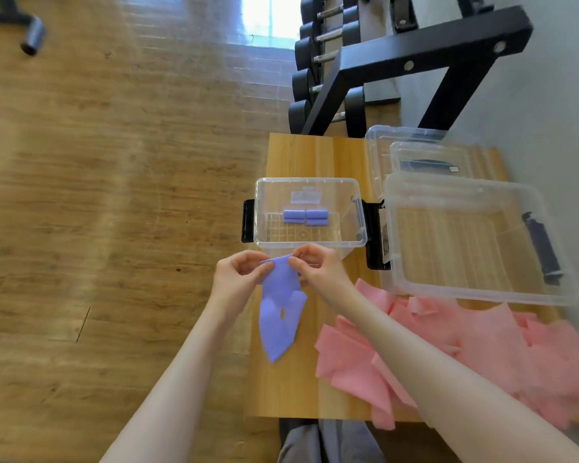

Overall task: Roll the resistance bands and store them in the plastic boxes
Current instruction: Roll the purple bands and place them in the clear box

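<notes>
— What step are you on?
— I'm pinching the top edge of the purple band (281, 309) with my left hand (239, 272) and right hand (316, 267), over the tabletop (315, 155), starting its roll.
— Next?
— Probably rolling tightly, then reaching into the small box (310, 243) beside the rolled bands (305, 217).

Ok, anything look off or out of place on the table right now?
Nothing damaged. The pink bands lie in a loose unrolled heap, some hanging over the table edge. The larger box holds none; purple rolls sit tidily in the small box.
</notes>
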